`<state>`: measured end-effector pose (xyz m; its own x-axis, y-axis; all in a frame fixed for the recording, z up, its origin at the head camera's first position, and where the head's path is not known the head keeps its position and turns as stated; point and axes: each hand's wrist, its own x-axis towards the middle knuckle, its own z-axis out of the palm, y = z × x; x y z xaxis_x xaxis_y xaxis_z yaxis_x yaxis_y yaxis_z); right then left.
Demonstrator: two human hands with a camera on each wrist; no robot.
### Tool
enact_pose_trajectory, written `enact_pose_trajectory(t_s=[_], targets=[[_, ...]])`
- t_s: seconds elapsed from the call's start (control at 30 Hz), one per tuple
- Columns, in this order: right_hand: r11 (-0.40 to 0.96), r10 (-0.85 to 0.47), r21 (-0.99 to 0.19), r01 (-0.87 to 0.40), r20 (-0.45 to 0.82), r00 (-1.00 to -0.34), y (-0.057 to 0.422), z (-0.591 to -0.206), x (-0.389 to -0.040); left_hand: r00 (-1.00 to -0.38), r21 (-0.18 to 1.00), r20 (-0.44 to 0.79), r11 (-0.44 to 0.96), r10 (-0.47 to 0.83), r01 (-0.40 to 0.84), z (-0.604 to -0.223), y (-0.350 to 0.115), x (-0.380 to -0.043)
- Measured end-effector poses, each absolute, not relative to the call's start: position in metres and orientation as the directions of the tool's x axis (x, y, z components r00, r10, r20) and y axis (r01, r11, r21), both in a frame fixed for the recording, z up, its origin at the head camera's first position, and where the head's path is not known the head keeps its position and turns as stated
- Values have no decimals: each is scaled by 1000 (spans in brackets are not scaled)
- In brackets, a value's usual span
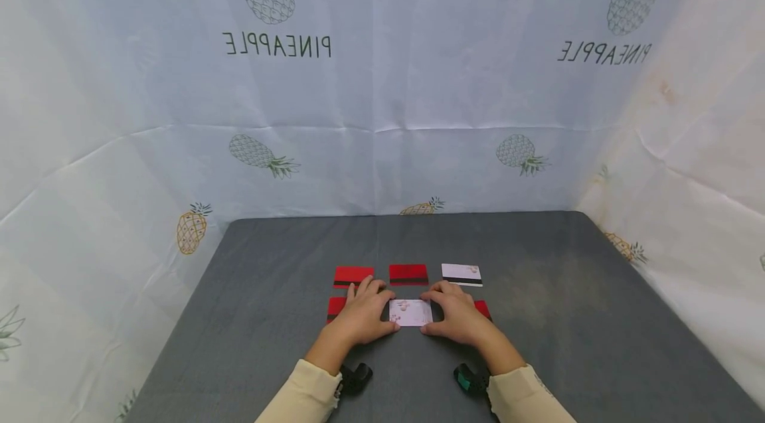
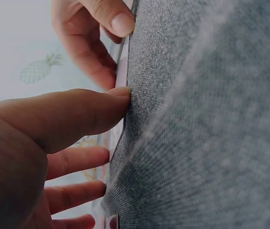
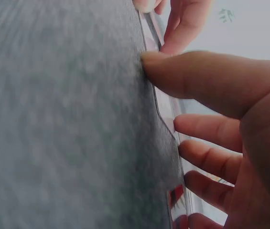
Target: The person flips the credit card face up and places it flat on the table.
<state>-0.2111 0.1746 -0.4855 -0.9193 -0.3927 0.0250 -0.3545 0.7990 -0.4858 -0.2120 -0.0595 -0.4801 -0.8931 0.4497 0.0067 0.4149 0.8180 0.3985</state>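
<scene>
A white card with a pink floral print [image 1: 410, 313] lies in front of me at the middle of the grey table. My left hand [image 1: 361, 315] grips its left side, thumb at the near corner and index finger at the far corner. On the right side my right hand [image 1: 457, 317] holds it the same way. Both wrist views show the thumbs at the near edge of the card, seen almost edge-on at table level. Behind the hands are a red card [image 1: 354, 271], another red card [image 1: 409, 273] and a white card with a black stripe [image 1: 461, 274].
One more red card [image 1: 336, 307] shows partly behind the left hand, and a red corner of a card [image 1: 483, 308] beside the right hand. The grey table [image 1: 287, 297] meets a hanging cloth with pineapple prints [image 1: 382, 91] at the back and sides.
</scene>
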Motion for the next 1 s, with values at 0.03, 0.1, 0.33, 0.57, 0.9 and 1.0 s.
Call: enact_pose_trajectory(t_s=[0.03, 0.1, 0.33, 0.57, 0.9, 1.0], targets=[[797, -396, -486, -359, 28, -918, 176, -485, -211, -894, 400, 4, 819, 448, 412, -480, -59, -212], [795, -401, -483, -367, 36, -915, 179, -485, -211, -894, 399, 6, 819, 447, 412, -480, -59, -211], [820, -388, -444, -362, 33, -921, 198, -483, -209, -896, 404, 15, 817, 444, 411, -481, -58, -210], [811, -356, -492, -316, 13, -934, 234, -483, -206, -897, 405, 20, 816, 442, 412, -482, -58, -210], [797, -306, -552, -244, -22, -952, 275, -478, -199, -892, 391, 27, 816, 452, 425, -480, -57, -209], [813, -295, -531, -239, -22, -955, 276, -479, -199, -886, 374, 46, 814, 462, 444, -478, -55, -208]])
